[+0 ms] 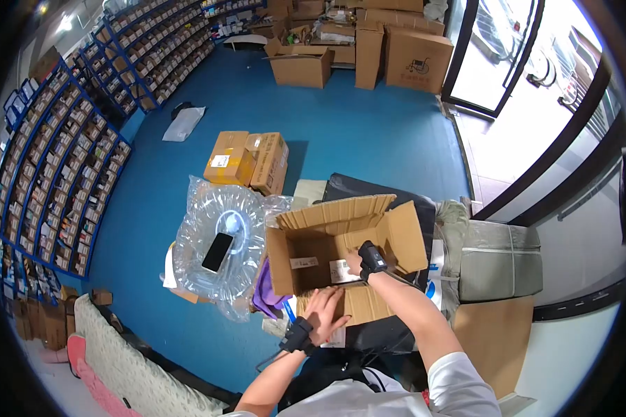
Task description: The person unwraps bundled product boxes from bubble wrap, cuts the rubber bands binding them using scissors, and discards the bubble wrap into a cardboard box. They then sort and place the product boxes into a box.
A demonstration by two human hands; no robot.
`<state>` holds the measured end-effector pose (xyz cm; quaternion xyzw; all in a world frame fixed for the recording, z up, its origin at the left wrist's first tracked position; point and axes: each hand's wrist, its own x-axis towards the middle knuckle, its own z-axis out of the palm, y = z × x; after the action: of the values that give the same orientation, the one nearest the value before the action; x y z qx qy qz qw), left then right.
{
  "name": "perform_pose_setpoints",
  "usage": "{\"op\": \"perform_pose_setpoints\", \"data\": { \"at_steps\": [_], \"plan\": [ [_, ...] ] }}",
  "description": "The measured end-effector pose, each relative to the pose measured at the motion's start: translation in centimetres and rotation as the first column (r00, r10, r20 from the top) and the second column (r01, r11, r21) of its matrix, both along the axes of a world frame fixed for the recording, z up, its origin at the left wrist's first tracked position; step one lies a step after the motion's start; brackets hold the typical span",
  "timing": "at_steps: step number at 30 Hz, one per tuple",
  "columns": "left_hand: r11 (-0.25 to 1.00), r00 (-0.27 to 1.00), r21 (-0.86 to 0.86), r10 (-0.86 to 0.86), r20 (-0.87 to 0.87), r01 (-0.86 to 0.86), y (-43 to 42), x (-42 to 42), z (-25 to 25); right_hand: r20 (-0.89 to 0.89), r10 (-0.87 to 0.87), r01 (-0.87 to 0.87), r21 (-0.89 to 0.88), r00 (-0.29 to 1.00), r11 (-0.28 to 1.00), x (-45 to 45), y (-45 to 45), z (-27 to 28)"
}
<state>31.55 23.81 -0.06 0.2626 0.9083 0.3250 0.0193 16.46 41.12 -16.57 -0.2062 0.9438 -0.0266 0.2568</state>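
An open cardboard box (400,243) stands with its flaps up in front of me, with white labels inside. My left hand (323,313) lies on the near flap, fingers apart. My right hand (355,263) reaches into the box at its right side, near a white label (342,271); its fingers are partly hidden and what they touch is unclear. Both wrists wear black straps. To the left, a black phone (218,252) rests on a clear inflated plastic item (188,243). Purple cloth (266,292) shows between that plastic and the box.
Two closed cartons (231,158) stand beyond the plastic item. A wrapped grey bale (501,260) and a flat cardboard piece (494,340) are at the right. Stocked shelves (55,167) line the left; large cartons (414,59) stand at the back beside a glass door (490,55).
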Motion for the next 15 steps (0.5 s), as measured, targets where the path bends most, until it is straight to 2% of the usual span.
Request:
{"op": "perform_pose_setpoints", "data": {
  "at_steps": [1,3,4,7,10,12,13,14,15],
  "plan": [
    [1.0,1.0,-0.001,-0.021,0.009,0.021,-0.1,-0.1,-0.1,-0.008,-0.003,0.003,0.005,1.0,1.0,-0.6,0.6,-1.8],
    [0.999,0.998,0.008,-0.051,0.038,0.051,-0.3,-0.4,-0.2,-0.081,0.143,-0.129,0.156,0.986,0.979,-1.0,2.2,-4.2],
    [0.998,0.997,0.001,-0.061,0.04,0.061,-0.4,-0.4,0.0,-0.044,0.16,-0.154,0.122,0.986,0.98,-0.8,2.5,-3.4],
    [0.998,0.998,0.016,-0.061,0.019,0.06,-0.5,-0.5,-0.8,0.094,0.202,-0.189,-0.133,0.975,0.973,-0.7,1.7,2.2],
    [0.998,0.999,0.037,-0.051,0.011,0.05,-0.6,-0.8,-0.3,0.098,0.304,-0.277,-0.221,0.948,0.935,-0.3,0.1,5.3],
    [0.997,0.998,0.042,-0.059,0.008,0.058,-0.5,-1.2,-0.3,-0.302,0.362,-0.461,-0.385,0.882,0.8,-0.7,-1.0,6.1],
    [0.997,0.998,0.045,-0.07,-0.004,0.07,-0.7,-1.4,0.0,-0.293,0.425,-0.505,-0.305,0.856,0.807,-1.3,-2.3,8.6],
    [0.996,0.997,0.046,-0.072,-0.007,0.073,-0.7,-1.5,-0.1,-0.297,0.411,-0.492,-0.292,0.862,0.82,-1.7,-3.4,8.9],
    [0.997,0.998,0.04,-0.066,-0.006,0.066,-0.7,-1.6,-0.3,-0.243,0.462,-0.507,-0.173,0.853,0.844,-2.2,-4.8,9.1]
  ]
}}
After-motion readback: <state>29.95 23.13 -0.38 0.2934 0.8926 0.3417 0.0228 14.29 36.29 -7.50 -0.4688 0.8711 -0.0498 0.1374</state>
